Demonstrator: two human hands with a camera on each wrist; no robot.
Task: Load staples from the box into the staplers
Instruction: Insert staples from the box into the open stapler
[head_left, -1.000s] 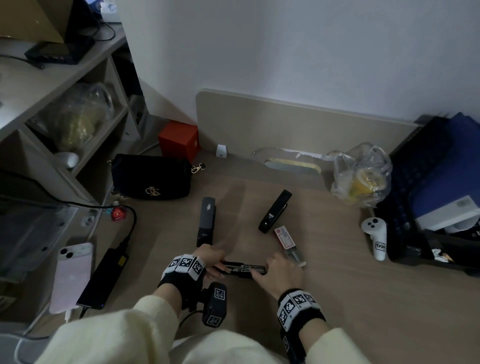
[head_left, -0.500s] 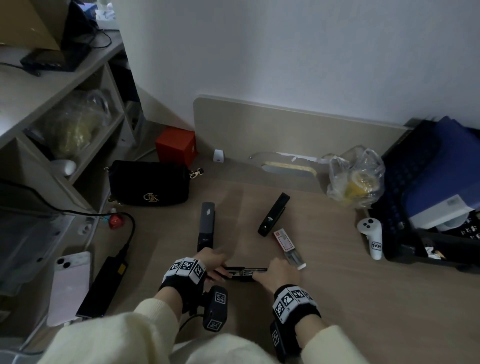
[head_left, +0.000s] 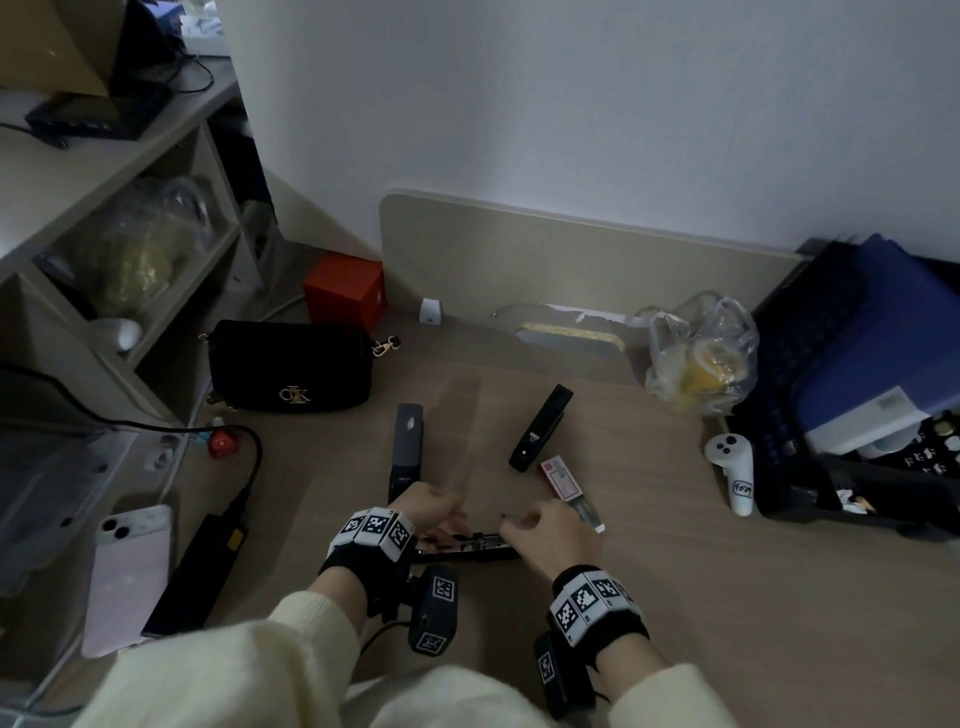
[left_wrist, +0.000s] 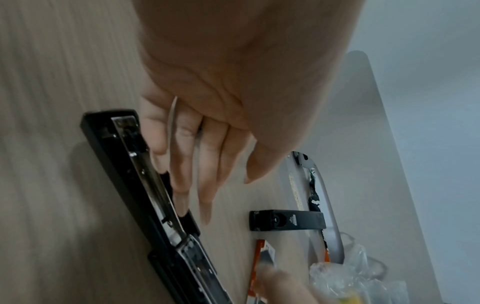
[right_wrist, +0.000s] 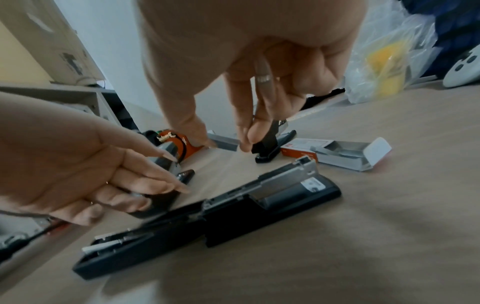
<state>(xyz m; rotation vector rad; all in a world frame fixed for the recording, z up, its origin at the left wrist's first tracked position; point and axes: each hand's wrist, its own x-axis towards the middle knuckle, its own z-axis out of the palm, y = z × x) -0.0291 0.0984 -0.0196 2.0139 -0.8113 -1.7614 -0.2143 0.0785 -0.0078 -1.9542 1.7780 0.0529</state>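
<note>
Black plastic and bright metal sit nearest the viewer: an open stapler (head_left: 483, 546) lies folded flat on a pale wood desk (head_left: 675, 597), at 6 o'clock in the head view, with its loading channel (right_wrist: 283, 176) facing up.

Just above it, the right hand (head_left: 545, 535) pinches a short grey staple strip (right_wrist: 224, 143) between thumb and forefinger, clear of the channel. The left hand (head_left: 426, 506) hovers over the stapler's other end with its fingers loose and mostly straight.

Beyond the right hand, at 1 o'clock, the staple box (head_left: 558, 475) lies with its tray slid out. Further back are two closed staplers, one at 11 o'clock (head_left: 407, 447) and one at 1 o'clock (head_left: 540, 428).

Risks, as a judgement: the strip is brittle, so too hard a pinch or a tilted entry could snap it and scatter staples. Set in legs up or askew, it would probably jam in the channel. A careless sweep of the right wrist could knock the open tray beside it.

Hard to make out: a thin silvery sliver (left_wrist: 172, 127) shows among the left fingers (possibly another strip), and I cannot tell whether it is gripped. Motion blur smears both wrist views. I cannot tell whether the channel already holds staples, or whether the closed staplers are loaded.
</note>
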